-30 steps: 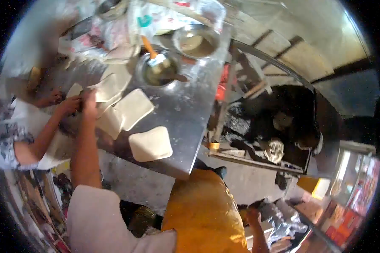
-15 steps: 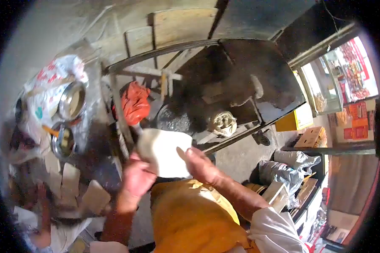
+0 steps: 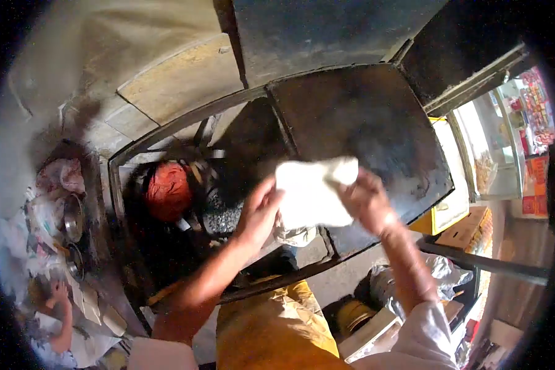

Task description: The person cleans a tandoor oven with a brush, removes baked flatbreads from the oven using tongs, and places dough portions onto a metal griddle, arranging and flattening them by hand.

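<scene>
Dough sheet [image 3: 311,194]: pale, flat and roughly square, lifted between the two hands in the middle of the scene; its far right corner curls over.
Left hand [image 3: 260,216]: at the sheet's left side, thumb and fingers pinching that edge.
Right hand [image 3: 367,200]: at the sheet's right side, fingers bent and pinching the edge by the curled corner; blur hides exactly how each finger lies.
Dark plate [image 3: 364,117]: broad and flat, beyond the sheet and to its right; whether the sheet touches it, I cannot tell.
Metal frame [image 3: 197,116]: runs around a dark opening to the left of the plate.
Red bag [image 3: 168,191]: inside the frame, well to the left of the left hand.
Grey rubble [image 3: 222,217]: loose bits between the red bag and the left hand.
Crumpled cloth [image 3: 299,237]: just nearer than the sheet, which partly hides it.
Yellow apron [image 3: 271,333]: on the person's body, at the near side, below the frame.
Yellow box [image 3: 451,213]: on the right, beyond the right forearm.
Silvery bags [image 3: 444,271]: on the right, nearer than the box.
Metal bowls [image 3: 74,217]: two, at the far left, one nearer than the other.
Dough pieces [image 3: 87,303]: pale and flat, at the near left, by the bowls.
Co-worker's hand [image 3: 59,293]: raised beside those pieces, fingers apart; blurred, so I cannot tell whether it holds anything.
</scene>
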